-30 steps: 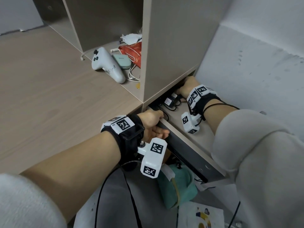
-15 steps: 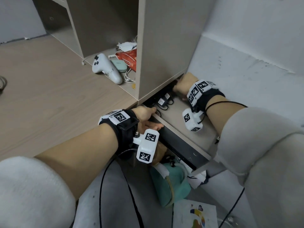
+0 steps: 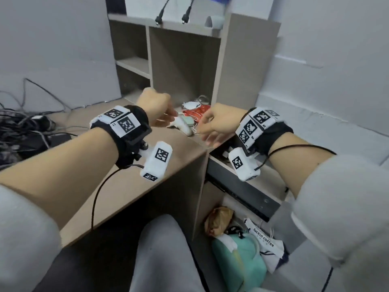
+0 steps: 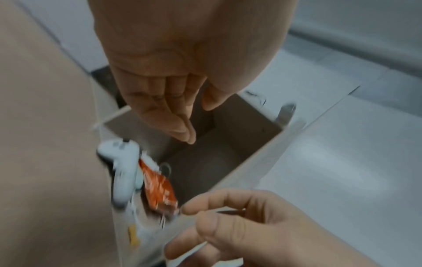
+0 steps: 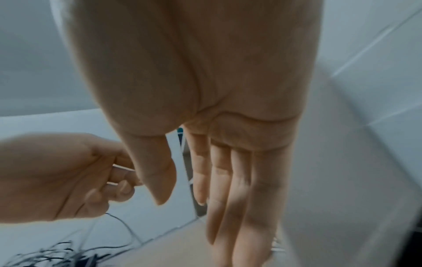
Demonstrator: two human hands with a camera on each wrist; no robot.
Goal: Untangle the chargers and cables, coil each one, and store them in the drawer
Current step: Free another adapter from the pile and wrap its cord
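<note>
Overhead, both hands [image 3: 183, 121] loose, apart above desk edge [image 3: 197, 144]; drawer [image 3: 242, 186] open.

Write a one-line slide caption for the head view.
Both hands, left and right, empty above the desk; drawer open, tangled cables waiting at left.

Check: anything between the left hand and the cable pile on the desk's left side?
Nothing visible. The left hand hangs empty above the desk; bare desktop lies between it and the cable tangle at far left.
</note>
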